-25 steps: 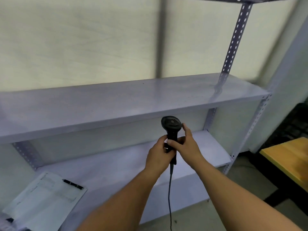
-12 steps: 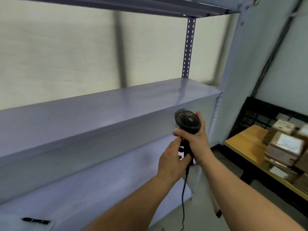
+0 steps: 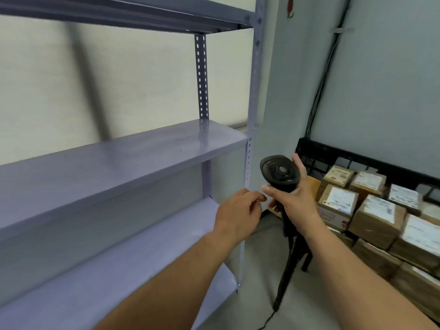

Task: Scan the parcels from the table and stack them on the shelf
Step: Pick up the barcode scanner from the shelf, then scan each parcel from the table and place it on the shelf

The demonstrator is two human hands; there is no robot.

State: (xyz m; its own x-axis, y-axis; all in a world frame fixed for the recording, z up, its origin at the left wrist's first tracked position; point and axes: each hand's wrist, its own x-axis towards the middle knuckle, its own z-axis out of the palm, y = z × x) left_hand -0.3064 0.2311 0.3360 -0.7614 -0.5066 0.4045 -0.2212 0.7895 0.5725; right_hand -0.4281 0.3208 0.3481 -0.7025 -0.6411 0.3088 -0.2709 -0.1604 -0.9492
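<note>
I see a stack of brown cardboard parcels (image 3: 378, 213) at the right of the view, each with a white shipping label on top. They are packed close together, several layers deep, on a wooden tabletop (image 3: 313, 184) of which only a small yellow patch shows at the near left corner of the pile. A black wire rack (image 3: 333, 152) stands behind them against the pale wall.

In front of the parcels, my right hand (image 3: 294, 198) is clamped around the handle of a black handheld barcode scanner (image 3: 279, 171). The scanner is upright, its oval head above my fingers and turned toward me, and its black cable (image 3: 284, 279) hangs down from the handle toward the floor. My left hand (image 3: 237, 214) is just beside the scanner's handle, fingers loosely curled and holding nothing; whether its fingertips touch the right hand I cannot tell.

To the left stands a grey metal shelf (image 3: 123, 160) with perforated uprights. Its middle board, lower board and the underside of an upper board are visible, and the boards I can see are bare. A cream blind or screen (image 3: 133, 84) fills the space behind it. A bundle of dark cables (image 3: 321, 86) runs down the wall at the right.
</note>
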